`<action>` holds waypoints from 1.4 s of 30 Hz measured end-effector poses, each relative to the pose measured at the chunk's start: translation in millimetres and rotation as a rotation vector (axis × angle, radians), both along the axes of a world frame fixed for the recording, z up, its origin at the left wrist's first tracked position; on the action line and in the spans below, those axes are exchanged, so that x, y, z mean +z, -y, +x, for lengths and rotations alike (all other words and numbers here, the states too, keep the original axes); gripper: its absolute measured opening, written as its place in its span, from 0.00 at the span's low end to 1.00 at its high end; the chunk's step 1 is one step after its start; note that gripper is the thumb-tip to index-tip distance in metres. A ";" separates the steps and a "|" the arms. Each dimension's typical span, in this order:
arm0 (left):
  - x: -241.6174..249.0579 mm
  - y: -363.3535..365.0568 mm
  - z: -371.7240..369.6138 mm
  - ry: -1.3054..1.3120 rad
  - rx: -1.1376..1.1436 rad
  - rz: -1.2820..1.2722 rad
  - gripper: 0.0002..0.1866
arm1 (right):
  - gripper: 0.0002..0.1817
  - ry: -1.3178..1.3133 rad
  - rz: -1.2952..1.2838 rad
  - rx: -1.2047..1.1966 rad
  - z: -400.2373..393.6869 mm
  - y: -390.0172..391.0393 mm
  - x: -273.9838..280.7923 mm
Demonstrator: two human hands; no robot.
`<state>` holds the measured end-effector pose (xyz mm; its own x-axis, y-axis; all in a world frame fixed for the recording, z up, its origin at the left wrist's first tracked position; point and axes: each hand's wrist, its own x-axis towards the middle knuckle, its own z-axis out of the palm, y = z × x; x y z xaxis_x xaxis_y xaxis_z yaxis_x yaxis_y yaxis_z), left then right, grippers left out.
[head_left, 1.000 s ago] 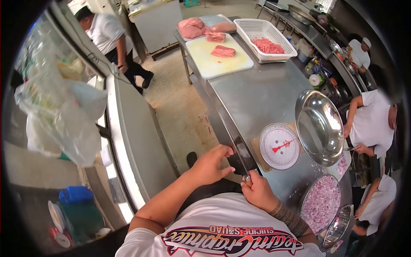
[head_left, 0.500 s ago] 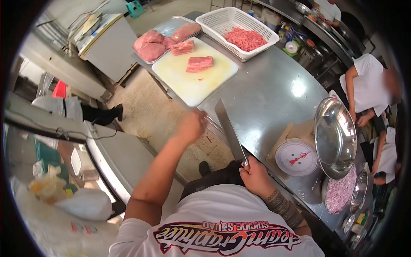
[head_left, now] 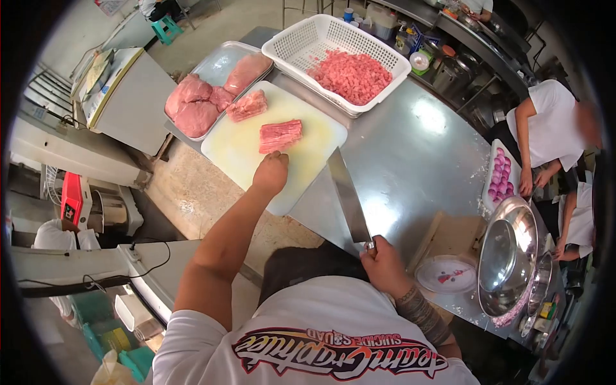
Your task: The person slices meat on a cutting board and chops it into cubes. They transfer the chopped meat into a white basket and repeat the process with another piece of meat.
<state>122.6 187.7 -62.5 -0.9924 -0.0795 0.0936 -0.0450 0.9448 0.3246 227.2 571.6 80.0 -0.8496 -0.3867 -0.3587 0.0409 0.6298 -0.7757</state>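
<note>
A slab of raw meat with cut lines across it lies on the white cutting board. At its near edge is my left hand, fingers bent down and drawn together at the board; what they pinch, if anything, is hidden. A smaller chunk of meat rests further back on the board. My right hand is closed around the handle of a large knife, its broad blade pointing away from me beside the board's right corner.
Large raw meat pieces fill a metal tray behind the board. A white perforated basket holds diced meat. To the right stand a dial scale, a steel bowl and a tray of onions, near co-workers.
My left hand has moved forward from beside the table onto the board, up to the meat slab. The knife stays in my right hand. My view has shifted slightly.
</note>
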 end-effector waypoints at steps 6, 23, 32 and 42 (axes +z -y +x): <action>78.5 15.4 -28.5 -0.044 -0.025 0.330 0.08 | 0.13 -0.002 0.019 -0.033 -30.8 30.6 8.8; 19.5 44.6 -113.3 -0.104 -0.277 0.061 0.18 | 0.23 -0.150 0.290 -0.094 -96.6 193.5 -36.0; 41.9 55.3 -127.0 0.117 -0.326 0.247 0.17 | 0.24 -0.072 0.403 -0.067 -94.5 224.2 -11.3; 31.0 122.2 -168.9 0.292 -0.517 -0.073 0.17 | 0.35 -0.286 0.327 -0.099 -104.9 221.4 -48.7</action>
